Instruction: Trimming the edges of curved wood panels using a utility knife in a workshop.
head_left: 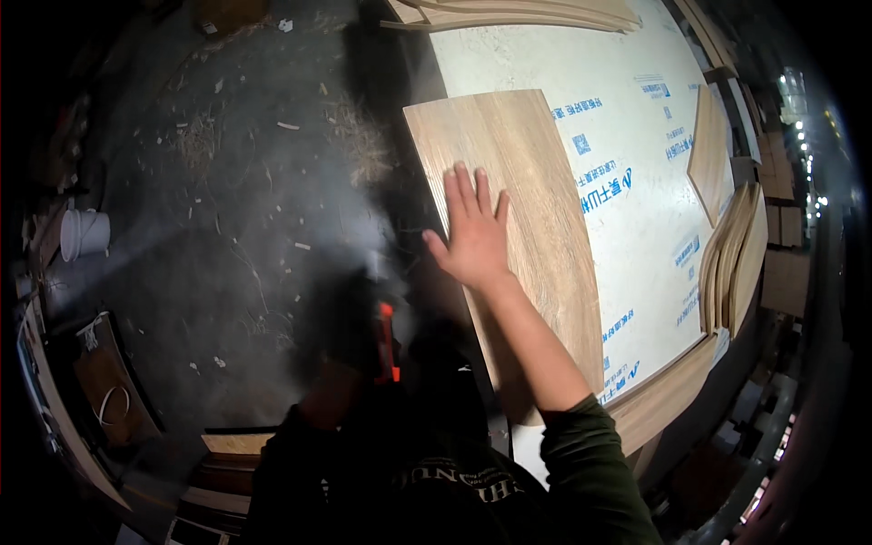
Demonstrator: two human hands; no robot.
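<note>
**My right hand flat on the wood board**

My right hand [472,238] lies flat on the light wood-grain board [518,227], with the fingers spread and the palm pressed down; it pinches nothing. The board rests on the white worktable [636,163], which has a protective film with blue print, and its left edge runs along the table's left edge. My left hand [331,400] is low, in the dark near my body, beside an orange tool [388,341]; I cannot tell if it grips something. More wood strips [731,259] stand at the table's right side. A white bucket [84,233] stands on the dusty floor [227,200], far to the left.
</note>
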